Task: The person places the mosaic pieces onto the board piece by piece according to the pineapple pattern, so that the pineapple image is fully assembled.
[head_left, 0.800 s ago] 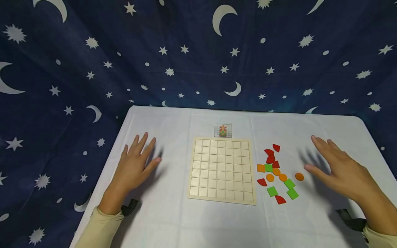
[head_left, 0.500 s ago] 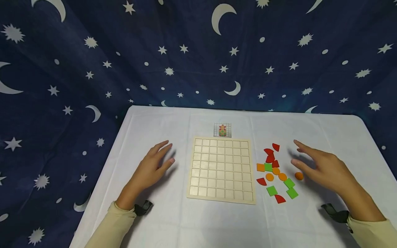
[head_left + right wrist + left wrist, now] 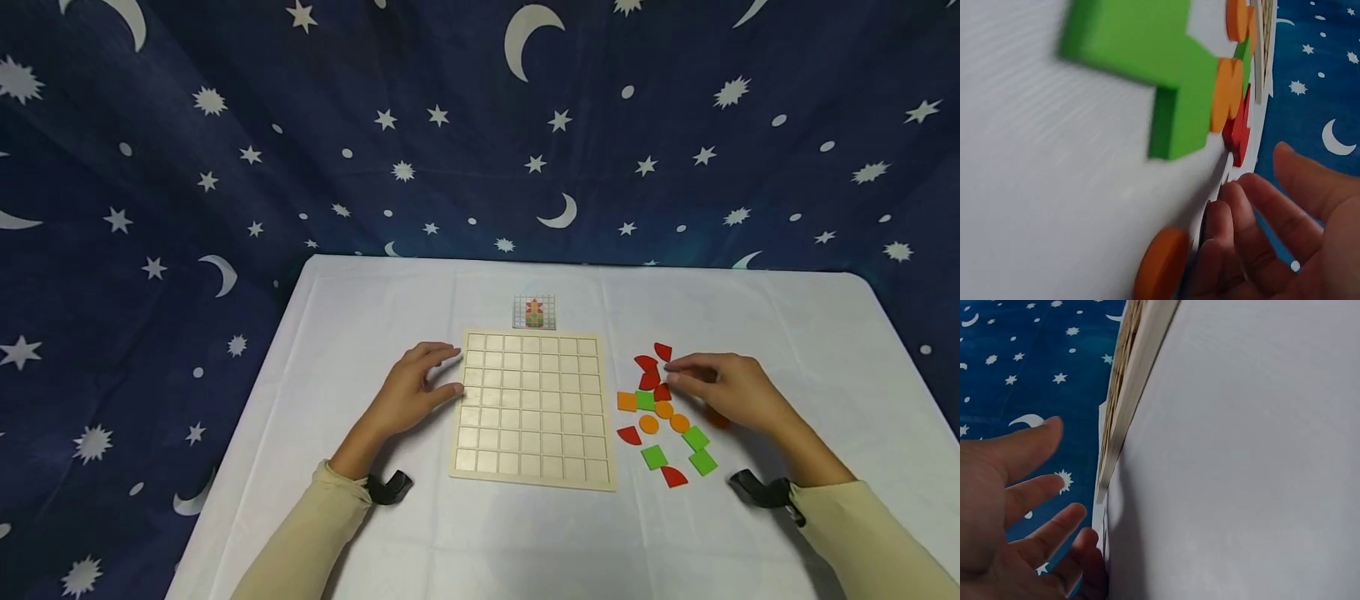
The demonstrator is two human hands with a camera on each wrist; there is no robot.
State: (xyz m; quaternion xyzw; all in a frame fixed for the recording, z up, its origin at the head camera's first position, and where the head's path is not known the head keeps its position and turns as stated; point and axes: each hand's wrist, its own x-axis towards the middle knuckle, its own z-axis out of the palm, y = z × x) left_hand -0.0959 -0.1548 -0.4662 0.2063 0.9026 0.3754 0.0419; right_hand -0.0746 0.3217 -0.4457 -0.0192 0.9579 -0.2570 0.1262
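A pale wooden grid board (image 3: pixel 531 419) lies mid-table. My left hand (image 3: pixel 405 396) is at its left edge, fingertips right by the rim; thumb and fingers are spread and hold nothing. To the board's right, my right hand (image 3: pixel 735 387) hovers beside several red quarter-circle pieces (image 3: pixel 649 381). The right wrist view shows its thumb apart from its bent fingers, nothing between them. Near that hand are flat green squares (image 3: pixel 703 462), orange discs (image 3: pixel 648 425) and an orange square (image 3: pixel 627 402). Another orange disc (image 3: pixel 1163 265) is partly covered by the right hand in the head view.
Behind the board lies a small gridded card (image 3: pixel 534 312) with a red, orange and green pattern. A white cloth covers the table (image 3: pixel 360 292). Around it hangs a dark blue curtain (image 3: pixel 450 75) with moons and stars. Dark straps (image 3: pixel 390 487) sit at both wrists.
Both hands have moved inward: the left rightward to the board's edge, the right leftward to the red pieces. Their fingers are more bent than before. The pieces lie as they did.
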